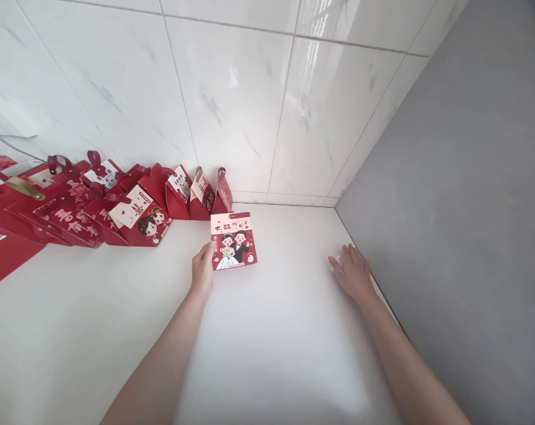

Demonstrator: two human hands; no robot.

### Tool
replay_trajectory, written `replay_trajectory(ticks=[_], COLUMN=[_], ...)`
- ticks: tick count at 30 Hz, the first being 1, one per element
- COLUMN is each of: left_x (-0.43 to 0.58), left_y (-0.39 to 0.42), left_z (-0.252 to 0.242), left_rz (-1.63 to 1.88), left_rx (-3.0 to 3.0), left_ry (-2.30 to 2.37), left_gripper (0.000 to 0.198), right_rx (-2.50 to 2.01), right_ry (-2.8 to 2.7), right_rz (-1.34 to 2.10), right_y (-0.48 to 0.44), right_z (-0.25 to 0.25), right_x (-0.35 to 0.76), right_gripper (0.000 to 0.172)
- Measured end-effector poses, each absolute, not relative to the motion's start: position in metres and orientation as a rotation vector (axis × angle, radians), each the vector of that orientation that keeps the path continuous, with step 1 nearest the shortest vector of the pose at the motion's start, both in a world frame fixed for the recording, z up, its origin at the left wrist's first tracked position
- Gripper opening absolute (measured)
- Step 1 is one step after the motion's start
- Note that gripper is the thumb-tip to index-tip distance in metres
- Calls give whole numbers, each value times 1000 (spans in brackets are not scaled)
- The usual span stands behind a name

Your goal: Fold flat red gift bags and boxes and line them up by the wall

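Note:
My left hand (202, 268) grips the left edge of a red and cream wedding gift box (234, 241), which has a cartoon bride and groom on its face. The box is held over the white tabletop (276, 330), in front of the row of other boxes. On the right, my right hand (352, 273) rests by the table's right edge, fingers stretched and thumb apart. A small whitish patch shows between thumb and fingers; I cannot make out what it is.
Several red candy boxes with loop handles, among them one with two cartoon faces (143, 215), crowd the left back of the table. Behind stands a white tiled wall (232, 106); a grey panel (462, 177) borders the right side. A cable (15, 144) runs at far left.

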State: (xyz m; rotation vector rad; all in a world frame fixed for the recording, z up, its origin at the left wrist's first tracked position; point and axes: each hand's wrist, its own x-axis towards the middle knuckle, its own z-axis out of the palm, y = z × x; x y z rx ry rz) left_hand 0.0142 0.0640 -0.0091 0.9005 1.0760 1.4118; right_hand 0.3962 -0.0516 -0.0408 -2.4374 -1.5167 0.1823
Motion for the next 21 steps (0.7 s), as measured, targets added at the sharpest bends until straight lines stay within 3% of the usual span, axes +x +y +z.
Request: replay_trajectory(ticks=[6,14,21], left_x=[16,15,16], left_y=[63,63,63], left_z=[-9,-8,-7], left_rz=[1436,1435,1441], left_rx=[869,854,883], left_ry=[1100,1093,1088], left_gripper=[44,43,43], right_rx=[-2551,-2525,-2533], right_ry=[-1460,-1516,-1515], right_rz=[99,153,162], right_y=[-75,13,49], right_z=[-64,-57,-52], right_x=[393,440,435], right_gripper=[90,83,91])
